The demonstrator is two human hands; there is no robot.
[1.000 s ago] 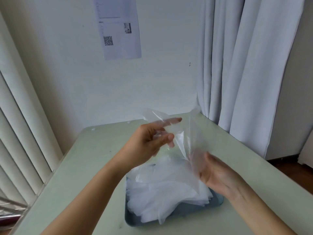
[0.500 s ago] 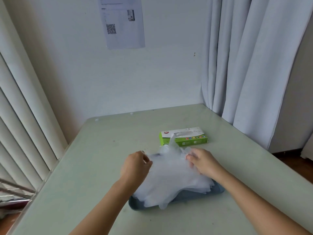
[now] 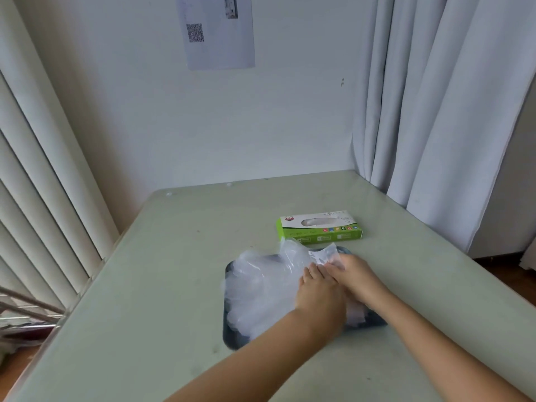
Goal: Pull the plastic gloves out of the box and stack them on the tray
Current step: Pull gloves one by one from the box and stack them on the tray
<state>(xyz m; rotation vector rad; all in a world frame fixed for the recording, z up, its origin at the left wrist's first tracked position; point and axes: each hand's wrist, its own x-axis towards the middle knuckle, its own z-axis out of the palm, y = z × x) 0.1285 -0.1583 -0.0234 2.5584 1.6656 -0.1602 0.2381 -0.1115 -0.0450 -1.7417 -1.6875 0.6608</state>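
Showing, from the left: vertical blinds [image 3: 43, 198] run beside the left edge of the pale green tabletop [image 3: 159, 285], and a broad stretch of surface separates that edge from the dark tray [image 3: 232, 342]. The tray sits near the middle. Only its left corners and parts of its right rim show, because the heap of clear plastic gloves [image 3: 261, 288] fills it and reaches its left rim. The left grip [image 3: 319, 297] lies released on the right part of the heap, fingers stretched forward and pressing the film. Touching it, the right grip [image 3: 358, 275] meets the crumpled far end of the top glove; whether it pinches or merely presses cannot be told. The green box [image 3: 319, 229] lies flat just beyond the tray's far right corner. More tabletop extends rightward to the edge beside the white curtain [image 3: 435, 126].
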